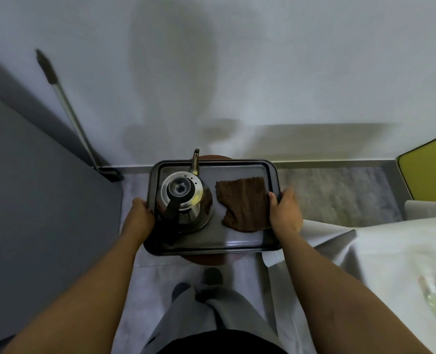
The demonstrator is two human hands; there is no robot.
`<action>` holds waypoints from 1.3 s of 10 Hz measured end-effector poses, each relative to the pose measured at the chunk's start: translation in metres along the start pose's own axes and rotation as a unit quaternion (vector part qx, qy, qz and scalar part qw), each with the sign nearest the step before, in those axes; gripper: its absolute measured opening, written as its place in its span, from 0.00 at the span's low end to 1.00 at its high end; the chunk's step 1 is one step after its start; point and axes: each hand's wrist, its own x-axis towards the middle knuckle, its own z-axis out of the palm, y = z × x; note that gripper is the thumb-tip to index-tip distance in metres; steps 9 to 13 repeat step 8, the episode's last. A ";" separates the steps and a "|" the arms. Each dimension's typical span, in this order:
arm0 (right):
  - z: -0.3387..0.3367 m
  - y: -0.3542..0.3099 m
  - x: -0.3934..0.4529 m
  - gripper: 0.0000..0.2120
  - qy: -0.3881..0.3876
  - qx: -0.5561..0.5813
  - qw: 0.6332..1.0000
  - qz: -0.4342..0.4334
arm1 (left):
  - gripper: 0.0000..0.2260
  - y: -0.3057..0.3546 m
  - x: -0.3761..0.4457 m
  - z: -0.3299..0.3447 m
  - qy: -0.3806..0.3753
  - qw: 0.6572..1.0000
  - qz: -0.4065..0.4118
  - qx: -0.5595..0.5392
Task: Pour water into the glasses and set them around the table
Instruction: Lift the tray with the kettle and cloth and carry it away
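White wall, grey floor | tray (pixel 237 245) held level over a brown stool, left hand (pixel 141 213) and right hand (pixel 284 210) clamped on its short edges | kettle (pixel 186 200) on tray's left, likely heavy, slippery steel; grip its black handle | cloth (pixel 243 203) on tray's right | glass (pixel 435 298) far right of tray, fragile

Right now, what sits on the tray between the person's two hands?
In the head view, between the left hand and the right hand on the tray sit a steel kettle and, to its right, a brown cloth.
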 end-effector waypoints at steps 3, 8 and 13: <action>0.012 0.001 0.006 0.16 -0.007 -0.022 1.000 -0.015 | 0.02 0.011 -0.008 -0.009 0.009 1.000 -0.027 0.000; -0.009 -0.031 -0.011 0.26 0.097 -0.091 0.980 -0.146 | 0.23 0.053 -0.046 -0.043 0.142 0.971 0.097 0.164; -0.009 -0.031 -0.011 0.26 0.097 -0.091 0.980 -0.146 | 0.23 0.053 -0.046 -0.043 0.142 0.971 0.097 0.164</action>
